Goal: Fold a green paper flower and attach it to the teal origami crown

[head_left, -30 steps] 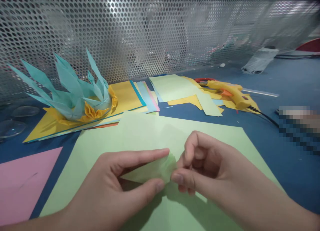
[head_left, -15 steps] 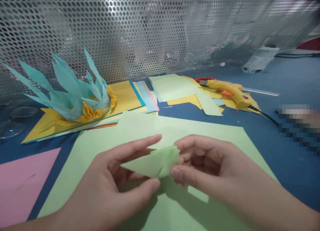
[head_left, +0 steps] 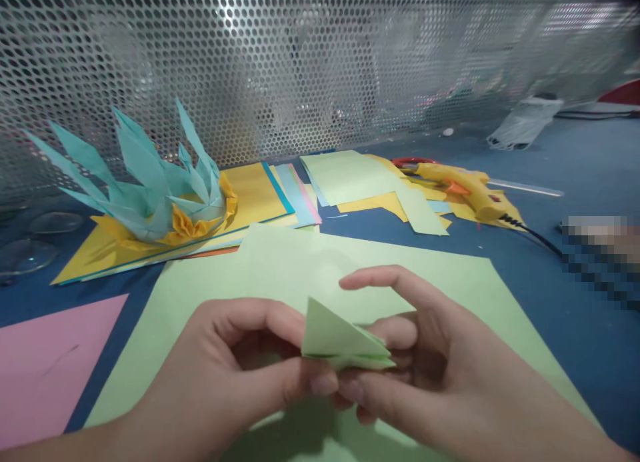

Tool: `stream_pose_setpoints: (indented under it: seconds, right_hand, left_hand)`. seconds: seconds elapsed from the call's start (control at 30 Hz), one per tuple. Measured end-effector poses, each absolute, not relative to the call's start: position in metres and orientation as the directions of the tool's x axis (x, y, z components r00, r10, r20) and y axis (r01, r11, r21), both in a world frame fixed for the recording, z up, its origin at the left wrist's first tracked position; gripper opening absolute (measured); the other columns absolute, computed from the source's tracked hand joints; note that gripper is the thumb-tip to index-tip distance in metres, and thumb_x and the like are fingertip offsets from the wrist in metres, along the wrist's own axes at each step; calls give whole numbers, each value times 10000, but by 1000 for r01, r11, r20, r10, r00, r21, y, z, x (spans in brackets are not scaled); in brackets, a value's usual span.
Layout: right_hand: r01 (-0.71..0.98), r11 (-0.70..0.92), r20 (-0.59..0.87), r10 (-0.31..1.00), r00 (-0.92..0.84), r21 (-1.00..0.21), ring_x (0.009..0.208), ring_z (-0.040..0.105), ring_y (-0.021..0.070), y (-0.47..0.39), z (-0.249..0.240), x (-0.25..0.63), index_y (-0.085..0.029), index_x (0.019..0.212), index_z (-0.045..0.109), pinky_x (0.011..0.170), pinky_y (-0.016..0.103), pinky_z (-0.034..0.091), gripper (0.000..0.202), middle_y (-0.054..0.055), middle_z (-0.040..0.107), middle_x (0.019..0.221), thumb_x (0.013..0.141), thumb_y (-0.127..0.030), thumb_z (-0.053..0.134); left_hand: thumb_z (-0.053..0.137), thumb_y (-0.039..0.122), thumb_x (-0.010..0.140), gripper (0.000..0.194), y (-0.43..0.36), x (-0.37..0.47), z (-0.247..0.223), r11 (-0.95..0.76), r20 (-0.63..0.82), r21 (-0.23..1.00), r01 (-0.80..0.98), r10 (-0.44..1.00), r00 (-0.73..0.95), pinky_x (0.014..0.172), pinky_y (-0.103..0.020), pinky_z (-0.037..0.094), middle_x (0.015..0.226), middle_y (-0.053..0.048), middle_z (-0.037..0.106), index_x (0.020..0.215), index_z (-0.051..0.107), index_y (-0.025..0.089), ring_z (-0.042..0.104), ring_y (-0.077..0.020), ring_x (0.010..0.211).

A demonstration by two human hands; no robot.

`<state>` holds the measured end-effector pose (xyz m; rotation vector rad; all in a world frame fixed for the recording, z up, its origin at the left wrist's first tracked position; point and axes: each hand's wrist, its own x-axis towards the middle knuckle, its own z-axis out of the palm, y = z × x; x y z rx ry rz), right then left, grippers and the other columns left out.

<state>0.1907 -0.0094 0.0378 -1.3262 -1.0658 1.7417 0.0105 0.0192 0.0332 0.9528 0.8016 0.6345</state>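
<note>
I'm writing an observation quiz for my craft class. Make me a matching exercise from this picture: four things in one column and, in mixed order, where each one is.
Things:
1. Folded green paper
2. Pink sheet
3. Glue gun
4. Teal model

Places:
A. Toward the right, trailing a black cord
B. On a yellow sheet, at left
C. Between the left hand and the right hand
D. Flat at the picture's lower left

Right pairs: 1-C, 2-D, 3-A, 4-B
</note>
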Motion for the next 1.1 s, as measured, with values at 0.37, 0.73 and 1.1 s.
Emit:
stream_pose_setpoints:
  seconds: [0.37, 0.73, 1.1]
  right_hand:
    - [356, -110, -233, 917, -323, -928, 641, 631, 162, -10, 32, 193, -257, 872, 695, 524, 232, 458, 146, -5, 710, 731, 803, -251, 566]
    - [412, 81, -97, 915, -392, -907, 617, 645, 126, -7, 37, 199, -266, 752, 744, 566, 171, 499, 283, -47, 718, 672, 817, -106, 521]
    - [432, 23, -178, 890, -419, -901, 666, 658, 171, -7, 35, 197, -272, 841, 756, 565, 234, 493, 266, -26, 743, 733, 852, -168, 511]
  left_hand:
    - [727, 34, 646, 293, 21, 12, 38, 34, -78, 992, 120, 920, 384, 560, -97, 493, 626, 36, 686, 716, 800, 310, 632, -87, 588]
    - [786, 76, 658, 233, 18, 10, 36, 302, -264, 953, -30, 875, 406, 583, -135, 525, 661, 55, 730, 694, 775, 306, 677, -110, 636]
    - [770, 46, 630, 224, 17, 13, 38, 183, -172, 983, 12, 893, 416, 511, -116, 435, 566, 61, 636, 523, 657, 206, 570, -67, 542]
